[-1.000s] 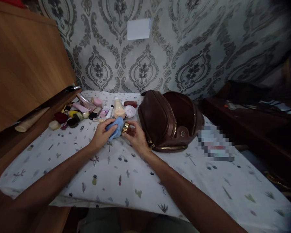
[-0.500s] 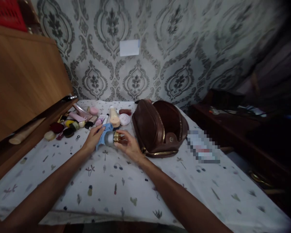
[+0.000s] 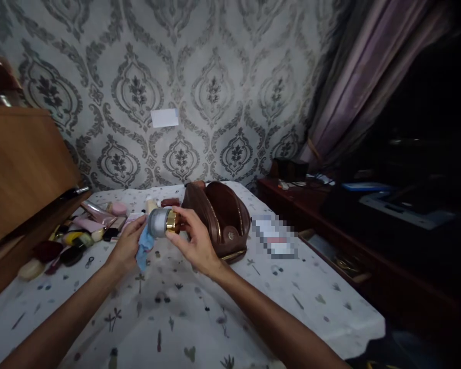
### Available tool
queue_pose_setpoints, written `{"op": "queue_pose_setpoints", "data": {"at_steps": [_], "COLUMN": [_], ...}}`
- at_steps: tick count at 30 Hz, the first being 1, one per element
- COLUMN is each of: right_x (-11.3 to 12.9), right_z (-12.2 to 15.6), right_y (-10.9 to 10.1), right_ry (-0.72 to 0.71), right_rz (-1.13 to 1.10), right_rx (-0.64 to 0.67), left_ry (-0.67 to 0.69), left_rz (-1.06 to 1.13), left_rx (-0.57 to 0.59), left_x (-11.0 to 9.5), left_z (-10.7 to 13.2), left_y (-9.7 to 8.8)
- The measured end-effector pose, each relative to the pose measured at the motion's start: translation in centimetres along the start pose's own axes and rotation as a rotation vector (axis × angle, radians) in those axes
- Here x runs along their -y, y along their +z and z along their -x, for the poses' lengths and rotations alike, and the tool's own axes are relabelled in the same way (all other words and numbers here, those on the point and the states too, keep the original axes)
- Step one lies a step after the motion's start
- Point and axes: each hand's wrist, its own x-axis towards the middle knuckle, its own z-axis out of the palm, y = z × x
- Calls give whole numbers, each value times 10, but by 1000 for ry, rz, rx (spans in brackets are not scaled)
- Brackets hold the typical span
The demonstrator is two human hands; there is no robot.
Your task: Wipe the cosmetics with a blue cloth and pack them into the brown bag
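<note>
Held above the cloth-covered table is a frosted glass bottle [image 3: 159, 222] with a gold cap, lying sideways in the air. My right hand [image 3: 195, 240] is closed round the gold cap, thumb below and fingers on top. A light blue cloth [image 3: 144, 248] hangs from my left hand [image 3: 127, 246], whose fingers are closed on it by the bottle's base. Just beyond my right hand stands a brown cosmetic bag [image 3: 223, 220], unzipped, its dark inside showing. To the left of my left hand lie makeup items, among them a pink tube [image 3: 87, 224].
A wooden cabinet [image 3: 26, 169] borders the table on the left. On the right are a blurred-out packet [image 3: 274, 237] and a dark red desk [image 3: 292, 197] with a partly open drawer [image 3: 338, 256]. Patterned wallpaper [image 3: 192, 92] covers the wall behind.
My view has swung to the right and tilted up. Both hands have raised the bottle nearer to me, and the blue cloth now hangs lower beneath it.
</note>
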Motion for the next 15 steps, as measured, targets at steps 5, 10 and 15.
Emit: {"op": "queue_pose_setpoints", "data": {"at_steps": [5,10,15], "right_x": [30,41,32], "right_z": [-10,-22,-44], "right_y": [-48,-92,-126], "right_ry": [-29,-44,-21], "right_rz": [61,124,315], "right_rx": [-61,-171,-296], "left_ry": [330,533,792], "left_rz": [-589,-854,-1140], "left_rx": [131,160,265], "left_x": [-14,-24,-45], "left_z": [-5,-11,-22], "left_y": [13,32,71]}}
